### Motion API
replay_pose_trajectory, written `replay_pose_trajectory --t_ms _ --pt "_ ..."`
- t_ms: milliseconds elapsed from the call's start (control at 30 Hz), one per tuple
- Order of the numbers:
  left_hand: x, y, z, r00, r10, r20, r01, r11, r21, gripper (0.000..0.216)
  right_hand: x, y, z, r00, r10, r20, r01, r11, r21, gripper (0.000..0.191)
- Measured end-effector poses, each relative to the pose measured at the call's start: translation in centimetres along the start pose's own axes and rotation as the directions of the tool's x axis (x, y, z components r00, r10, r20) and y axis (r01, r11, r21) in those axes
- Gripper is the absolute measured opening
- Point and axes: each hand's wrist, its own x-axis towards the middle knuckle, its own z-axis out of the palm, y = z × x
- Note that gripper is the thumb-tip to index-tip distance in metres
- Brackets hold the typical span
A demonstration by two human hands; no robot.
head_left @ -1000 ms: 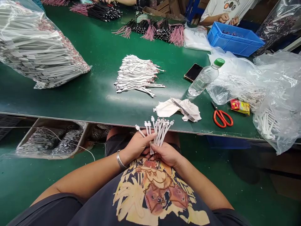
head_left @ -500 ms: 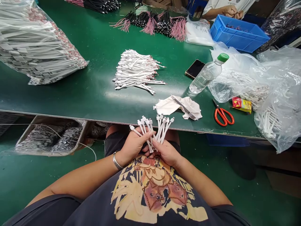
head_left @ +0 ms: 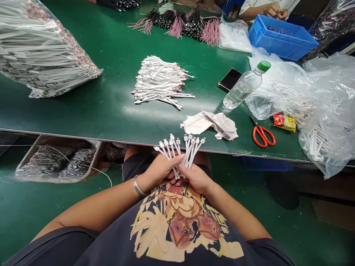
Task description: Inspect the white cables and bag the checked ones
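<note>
Several short white USB cables (head_left: 190,149) fan out from my two hands, just in front of the table edge and above my lap. My left hand (head_left: 163,166) is closed around one bunch, its thumb lying across the cables. Against it, my right hand (head_left: 198,179) pinches the other bunch between thumb and fingers. The plugs point up and away from me; the lower cable ends are partly hidden by my fingers. Beyond my hands, a pile of similar white cables (head_left: 161,82) lies on the green table (head_left: 111,114).
Right of my hands lie a white cloth (head_left: 195,123) with tweezers (head_left: 216,125), scissors (head_left: 263,135), a phone (head_left: 229,79), a water bottle (head_left: 244,88) and plastic bags (head_left: 327,111). A big cable bag (head_left: 47,55) is at left. A co-worker's hands (head_left: 274,11) show behind a blue bin (head_left: 283,38).
My left hand's cables have spread a little, with the leftmost one swinging up closer to the others. Both hands keep their hold in nearly the same place; the view has shifted slightly.
</note>
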Motion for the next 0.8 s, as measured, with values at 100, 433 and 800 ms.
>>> replay_pose_trajectory --t_ms 100,433,800 --pt "0.2 0.4 -0.2 0.993 -0.062 0.101 0.056 0.997 0.062 0.036 0.0 0.0 0.0 1.000 0.005 -0.008 -0.005 1.000 0.000 0.048" --pt "0.3 0.4 0.3 0.999 -0.052 0.012 0.052 0.999 -0.001 0.033 0.2 -0.5 0.2 0.999 -0.001 0.039 0.002 0.999 -0.039 0.050" --pt "-0.7 0.5 0.7 0.997 -0.034 -0.065 0.035 0.999 0.025 0.039 -0.2 -0.7 0.4 0.998 -0.024 0.062 0.023 1.000 0.004 0.058"
